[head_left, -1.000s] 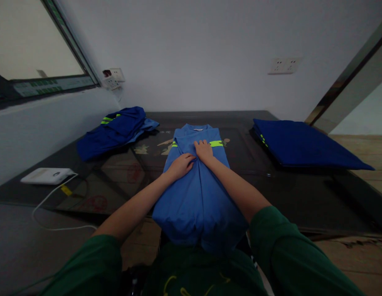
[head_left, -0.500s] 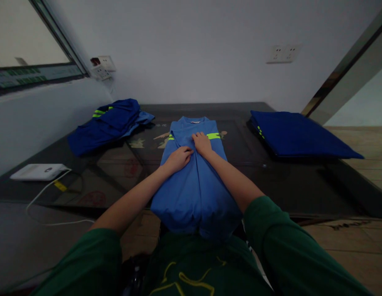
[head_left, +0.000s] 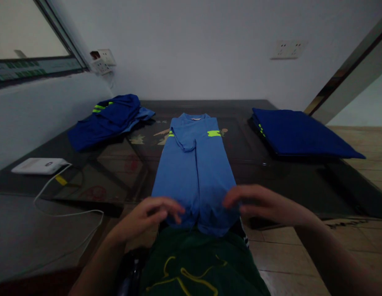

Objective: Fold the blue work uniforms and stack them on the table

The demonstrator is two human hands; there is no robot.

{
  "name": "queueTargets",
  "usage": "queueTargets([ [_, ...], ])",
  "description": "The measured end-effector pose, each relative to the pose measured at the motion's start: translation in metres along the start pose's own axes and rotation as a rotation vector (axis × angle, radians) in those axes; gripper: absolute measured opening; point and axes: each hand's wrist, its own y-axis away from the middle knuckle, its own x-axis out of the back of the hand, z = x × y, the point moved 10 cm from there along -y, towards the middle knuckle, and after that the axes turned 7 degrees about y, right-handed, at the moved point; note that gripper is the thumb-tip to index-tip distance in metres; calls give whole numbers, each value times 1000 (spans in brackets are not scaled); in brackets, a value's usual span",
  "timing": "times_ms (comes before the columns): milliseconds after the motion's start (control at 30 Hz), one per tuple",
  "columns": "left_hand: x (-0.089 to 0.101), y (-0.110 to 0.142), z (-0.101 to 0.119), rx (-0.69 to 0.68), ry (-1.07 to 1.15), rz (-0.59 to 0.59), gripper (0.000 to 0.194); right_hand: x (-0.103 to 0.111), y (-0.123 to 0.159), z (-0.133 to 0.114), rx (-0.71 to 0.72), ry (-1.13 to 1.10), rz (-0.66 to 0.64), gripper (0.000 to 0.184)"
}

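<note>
A light blue shirt [head_left: 194,168] with neon yellow stripes lies lengthwise on the dark glass table [head_left: 289,181], its sides folded in and its hem hanging over the near edge. My left hand [head_left: 147,218] hovers at the hem's left corner, fingers curled and blurred by motion. My right hand [head_left: 262,203] reaches toward the hem's right corner, fingers bent, also blurred. Neither hand clearly grips the cloth.
A crumpled dark blue garment pile [head_left: 107,121] lies at the back left. A flat stack of folded dark blue clothes [head_left: 299,133] sits at the back right. A white device [head_left: 38,165] with a white cable [head_left: 70,213] rests at the left edge.
Both hands have pulled back from the shirt's chest, where they pressed the folded sleeves, to the near hem at the table edge.
</note>
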Motion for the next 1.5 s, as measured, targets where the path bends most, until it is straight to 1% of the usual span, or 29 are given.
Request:
queueTargets([
  [33, -21, 22, -23, 118, 91, -121, 39, -23, 32, 14, -52, -62, -99, 26],
  [67, -38, 42, -49, 227, 158, -214, 40, -44, 59, 35, -132, -124, -153, 26],
  [100, -43, 57, -80, 342, 170, -182, 43, -65, 80, 60, -216, -192, -193, 27],
  [167, -24, 74, -137, 462, 76, 122, 51, -91, 99, 119, -357, -276, -112, 32],
  [200, -11, 80, -159, 474, 27, 315, 50, -94, 100, 149, -418, -251, 5, 35],
  [233, -1, 84, -174, 455, 8, 486, 49, -91, 98, 174, -460, -222, 160, 40],
  [267, 3, 87, -185, 424, 7, 612, 54, -88, 94, 193, -475, -239, 291, 46],
  [300, 3, 86, -193, 387, 18, 698, 63, -85, 88, 205, -467, -282, 405, 53],
  [333, 0, 84, -198, 356, 40, 746, 73, -85, 80, 213, -452, -343, 469, 59],
  [367, -6, 79, -200, 336, 65, 762, 78, -87, 71, 216, -429, -414, 491, 64],
  [433, -17, 70, -199, 329, 106, 760, 75, -94, 51, 212, -378, -545, 446, 69],
  [500, -23, 66, -194, 356, 118, 759, 62, -102, 36, 203, -338, -623, 384, 73],
  [567, -25, 68, -187, 375, 125, 768, 52, -107, 29, 198, -343, -648, 372, 73],
  [633, -26, 73, -183, 381, 164, 753, 52, -112, 28, 197, -393, -645, 398, 70],
  [733, -29, 88, -180, 399, 247, 740, 55, -116, 32, 188, -469, -639, 449, 59],
  [833, -28, 109, -179, 423, 312, 814, 61, -119, 37, 168, -491, -669, 455, 48],
  [900, -28, 118, -177, 416, 353, 867, 65, -122, 42, 157, -502, -706, 449, 46],
  [1033, -34, 117, -171, 371, 359, 877, 88, -128, 54, 152, -548, -693, 489, 51],
  [1100, -40, 115, -167, 317, 360, 844, 99, -131, 61, 154, -555, -646, 549, 63],
  [1133, -41, 118, -165, 292, 352, 846, 101, -133, 66, 155, -547, -636, 592, 70],
  [1167, -40, 124, -164, 276, 331, 864, 97, -134, 73, 156, -534, -640, 639, 77],
  [1200, -36, 131, -162, 270, 289, 890, 87, -135, 80, 157, -516, -654, 687, 80],
  [1233, -31, 137, -160, 273, 222, 905, 71, -135, 88, 157, -495, -669, 721, 78],
  [1267, -25, 141, -157, 273, 138, 893, 54, -135, 96, 156, -477, -670, 736, 71],
  [1300, -20, 140, -152, 259, 46, 836, 42, -133, 103, 154, -458, -637, 735, 62],
  [1367, -16, 123, -136, 167, -150, 627, 31, -125, 110, 143, -366, -462, 690, 43],
  [1433, -17, 103, -113, -18, -356, 439, 28, -117, 107, 122, -184, -197, 626, 32],
  [1467, -18, 96, -100, -135, -455, 392, 30, -115, 104, 109, -83, -65, 609, 29],
  [1500, -19, 90, -87, -253, -547, 379, 32, -114, 100, 99, 6, 44, 604, 29],
])
